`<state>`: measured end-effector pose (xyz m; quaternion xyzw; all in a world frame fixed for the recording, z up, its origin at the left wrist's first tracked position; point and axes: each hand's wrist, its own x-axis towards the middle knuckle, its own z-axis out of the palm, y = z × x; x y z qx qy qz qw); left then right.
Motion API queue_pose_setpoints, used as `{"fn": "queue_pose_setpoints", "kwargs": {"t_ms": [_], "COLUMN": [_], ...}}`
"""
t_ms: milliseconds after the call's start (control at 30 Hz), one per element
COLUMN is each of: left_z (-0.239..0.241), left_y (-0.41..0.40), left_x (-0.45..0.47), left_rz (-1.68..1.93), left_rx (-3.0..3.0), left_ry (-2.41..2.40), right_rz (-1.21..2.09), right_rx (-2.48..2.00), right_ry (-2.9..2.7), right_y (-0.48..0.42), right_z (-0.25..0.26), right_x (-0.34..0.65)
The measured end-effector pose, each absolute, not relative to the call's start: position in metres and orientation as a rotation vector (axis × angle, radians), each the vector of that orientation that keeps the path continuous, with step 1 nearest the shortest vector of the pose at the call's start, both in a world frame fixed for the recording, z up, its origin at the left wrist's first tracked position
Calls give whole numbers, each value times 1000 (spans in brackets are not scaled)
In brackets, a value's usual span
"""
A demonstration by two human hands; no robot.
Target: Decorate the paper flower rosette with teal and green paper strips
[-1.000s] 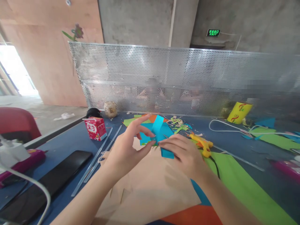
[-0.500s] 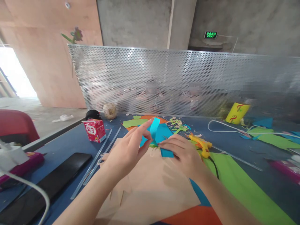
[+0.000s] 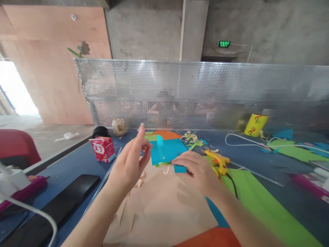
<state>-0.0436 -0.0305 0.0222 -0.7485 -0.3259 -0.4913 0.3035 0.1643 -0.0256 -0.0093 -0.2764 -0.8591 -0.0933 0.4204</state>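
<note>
My right hand (image 3: 197,169) rests low on the table with its fingers closed on the near end of a blue paper strip (image 3: 180,168). The strip's far end (image 3: 159,144) curls upright above a larger blue sheet (image 3: 169,151). My left hand (image 3: 131,161) hovers to the left of the strip with its index finger pointing up. Its fingers are apart and hold nothing, though motion blurs them a little. A tan paper sheet (image 3: 159,206) lies beneath both hands.
A yellow glue gun (image 3: 218,159) lies just right of my right hand. A red carton (image 3: 102,149), clear glue sticks (image 3: 102,181) and a black slab (image 3: 64,193) lie to the left. Green paper (image 3: 257,202) spreads right. People sit behind a perforated metal screen (image 3: 180,92).
My left hand let go of the blue strip and lifted away to the left. The strip's free end now stands alone. My right hand stayed on its near end.
</note>
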Motion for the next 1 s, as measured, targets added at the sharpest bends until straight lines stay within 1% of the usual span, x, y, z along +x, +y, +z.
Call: {"fn": "queue_pose_setpoints", "kwargs": {"t_ms": [67,133,167,333,567,767,1000], "left_z": [23,23,23,18,14,12,14], "left_y": [-33,-35,-35,-31,-25,-22,-24], "left_x": [-45,-45,-44,-40,-39,-41,-40], "left_rz": [-1498,-1603,-1592,-1309,-1309,-1157,-1053], "left_rx": [-1975,-2049,-2105,-2313,-2294,-2276,-2243], "left_ry": [-968,-1019,-990,-708,-673,-550,-578], "right_rz": [-232,-225,-222,-206,-276,-342,-335], "right_rx": [-693,-692,-691,-664,-628,-626,-613], "right_ry": [-2097,-2044,-2029,-2044,-2108,-2203,-2179], "right_y": [-24,-23,-22,-20,-24,-28,-28], "right_z": [-9,-8,-8,-9,-9,-7,-8], "right_x": [166,168,168,167,166,164,164]}}
